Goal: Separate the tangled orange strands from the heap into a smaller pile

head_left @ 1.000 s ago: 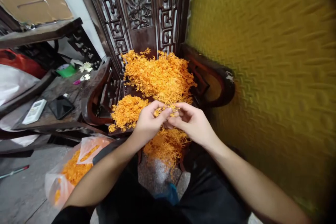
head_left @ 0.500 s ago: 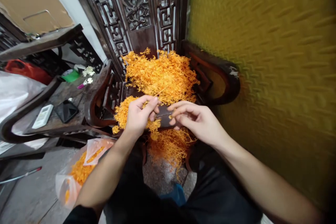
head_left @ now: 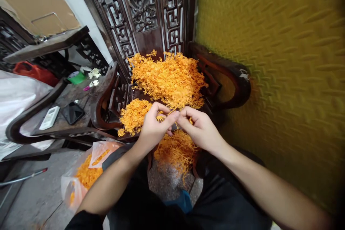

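My left hand [head_left: 157,122] is closed in a pinch on a thin orange flower sprig [head_left: 161,118], whose yellow-orange tips show beside the palm. Fingertip to fingertip with it, my right hand [head_left: 201,127] is also pinched, with bits of orange sprig between its fingers. Behind both hands, a large heap of orange flower sprigs [head_left: 168,75] covers much of the dark wooden chair seat. A smaller orange pile [head_left: 134,115] lies left of my left hand. Below my hands, a bundle of thin orange stems [head_left: 176,151] hangs at the seat's front.
The carved chair [head_left: 151,41] has curved arms, the right one beside a yellow patterned wall surface [head_left: 283,43]. A side table at left holds a phone [head_left: 72,112], a white remote [head_left: 49,118] and small flowers. A plastic bag [head_left: 72,187] with orange pieces sits on the floor.
My hands, apart half a second ago, have come together at the fingertips. The right hand has closed from loosely spread fingers into a pinch. The view has shifted slightly.
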Action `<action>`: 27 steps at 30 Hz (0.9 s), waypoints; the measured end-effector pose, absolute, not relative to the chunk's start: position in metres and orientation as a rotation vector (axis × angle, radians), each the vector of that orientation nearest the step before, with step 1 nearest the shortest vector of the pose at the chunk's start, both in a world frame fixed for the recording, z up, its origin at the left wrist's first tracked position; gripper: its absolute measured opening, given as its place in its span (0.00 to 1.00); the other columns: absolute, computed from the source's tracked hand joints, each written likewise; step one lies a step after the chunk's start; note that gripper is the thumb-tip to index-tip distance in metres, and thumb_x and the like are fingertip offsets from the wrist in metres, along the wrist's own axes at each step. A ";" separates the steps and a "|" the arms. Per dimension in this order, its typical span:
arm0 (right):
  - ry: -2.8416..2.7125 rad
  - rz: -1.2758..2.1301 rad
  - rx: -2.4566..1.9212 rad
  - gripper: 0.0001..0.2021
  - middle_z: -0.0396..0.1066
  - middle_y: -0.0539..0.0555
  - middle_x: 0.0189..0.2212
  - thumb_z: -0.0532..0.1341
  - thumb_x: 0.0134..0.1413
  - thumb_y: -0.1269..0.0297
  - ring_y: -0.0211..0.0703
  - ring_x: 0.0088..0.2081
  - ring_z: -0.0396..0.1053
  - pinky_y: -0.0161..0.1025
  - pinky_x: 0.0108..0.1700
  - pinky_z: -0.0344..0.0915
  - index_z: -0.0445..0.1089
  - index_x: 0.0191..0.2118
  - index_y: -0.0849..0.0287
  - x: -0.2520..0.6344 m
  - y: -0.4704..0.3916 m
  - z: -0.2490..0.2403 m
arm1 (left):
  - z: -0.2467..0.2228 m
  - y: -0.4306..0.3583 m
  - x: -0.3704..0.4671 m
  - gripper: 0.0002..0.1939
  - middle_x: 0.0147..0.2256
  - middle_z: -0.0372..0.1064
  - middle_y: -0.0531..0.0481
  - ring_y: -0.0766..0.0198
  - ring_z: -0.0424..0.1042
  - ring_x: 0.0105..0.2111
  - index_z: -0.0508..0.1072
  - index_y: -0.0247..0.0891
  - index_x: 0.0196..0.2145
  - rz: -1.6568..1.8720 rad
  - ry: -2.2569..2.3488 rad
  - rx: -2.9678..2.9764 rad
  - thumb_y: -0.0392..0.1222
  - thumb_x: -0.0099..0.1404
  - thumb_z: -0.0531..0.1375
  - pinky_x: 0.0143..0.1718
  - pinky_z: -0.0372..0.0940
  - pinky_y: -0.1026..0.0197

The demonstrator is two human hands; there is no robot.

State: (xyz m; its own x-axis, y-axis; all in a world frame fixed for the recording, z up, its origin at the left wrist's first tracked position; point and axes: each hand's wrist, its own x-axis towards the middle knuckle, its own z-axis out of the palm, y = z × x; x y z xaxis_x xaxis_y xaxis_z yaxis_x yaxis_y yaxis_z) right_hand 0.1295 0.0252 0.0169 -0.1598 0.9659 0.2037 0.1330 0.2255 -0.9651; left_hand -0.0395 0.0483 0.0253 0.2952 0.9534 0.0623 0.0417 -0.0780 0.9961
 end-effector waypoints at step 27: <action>-1.644 1.070 -1.197 0.16 0.73 0.53 0.33 0.58 0.69 0.49 0.42 0.33 0.66 0.40 0.37 0.63 0.67 0.36 0.57 0.119 0.019 0.021 | 0.029 0.069 -0.033 0.19 0.23 0.67 0.57 0.77 0.60 0.18 0.73 0.37 0.34 1.430 0.905 1.058 0.53 0.60 0.74 0.17 0.54 0.72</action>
State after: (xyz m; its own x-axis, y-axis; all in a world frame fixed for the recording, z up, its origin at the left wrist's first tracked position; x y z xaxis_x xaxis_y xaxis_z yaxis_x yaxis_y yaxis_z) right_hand 0.1190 0.0195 0.0213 -0.2128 0.9683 0.1310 0.2725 0.1876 -0.9437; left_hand -0.0331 0.0685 0.0295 -0.0154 0.9922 0.1237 -0.3134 -0.1223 0.9417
